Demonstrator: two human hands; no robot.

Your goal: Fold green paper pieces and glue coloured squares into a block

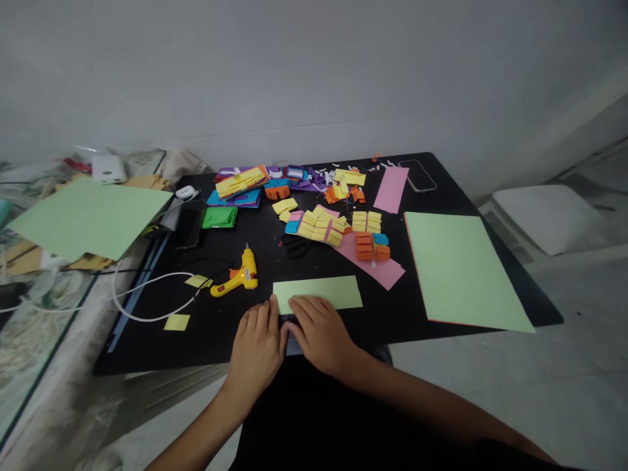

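Note:
A pale green paper strip point(338, 292) lies flat near the front edge of the black table. My left hand point(258, 343) rests at the strip's left end, fingers close together and pointing forward. My right hand point(321, 332) lies over the strip's lower edge with its fingers stretched out on the paper. Both thumbs meet between the hands, just below the strip. What lies under my left fingers cannot be made out. A yellow glue gun point(240, 275) lies to the left of the strip.
The black table point(161, 347) holds cut yellow paper pieces point(321, 226), orange pieces point(366, 245), pink paper point(391, 190) and green sheets point(464, 268) at right. A white cable point(147, 319) loops at left. Dark scissors point(296, 247) lie behind the strip.

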